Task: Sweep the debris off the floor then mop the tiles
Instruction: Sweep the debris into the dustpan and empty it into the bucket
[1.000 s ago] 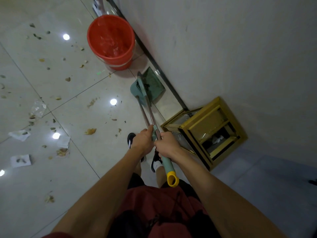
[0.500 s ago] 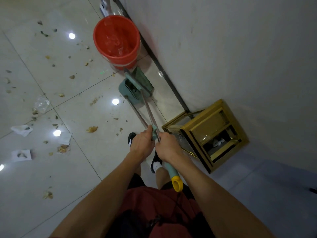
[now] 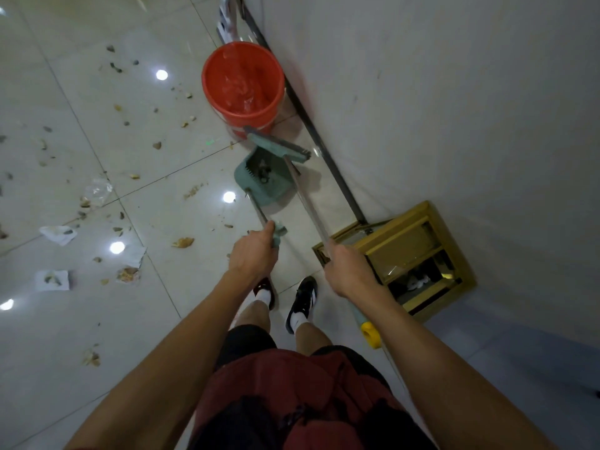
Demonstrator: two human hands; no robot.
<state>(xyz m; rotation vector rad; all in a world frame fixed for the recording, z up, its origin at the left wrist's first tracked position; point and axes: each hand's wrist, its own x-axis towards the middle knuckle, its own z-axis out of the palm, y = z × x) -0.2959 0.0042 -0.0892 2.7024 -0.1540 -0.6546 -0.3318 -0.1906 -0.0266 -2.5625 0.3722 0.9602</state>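
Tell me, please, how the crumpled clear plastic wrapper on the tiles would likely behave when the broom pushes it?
The plastic wrapper looks thin and crumpled, so probably very light and floppy. On the glossy floor it would likely slide or flutter ahead of the broom rather than roll.

Your left hand (image 3: 251, 256) grips the dustpan (image 3: 263, 180) handle; your right hand (image 3: 347, 271) grips the broom (image 3: 279, 147) shaft. The red bucket (image 3: 243, 82) stands at twelve o'clock, debris (image 3: 183, 242) scattered toward nine, a gold bin (image 3: 409, 254) at three.
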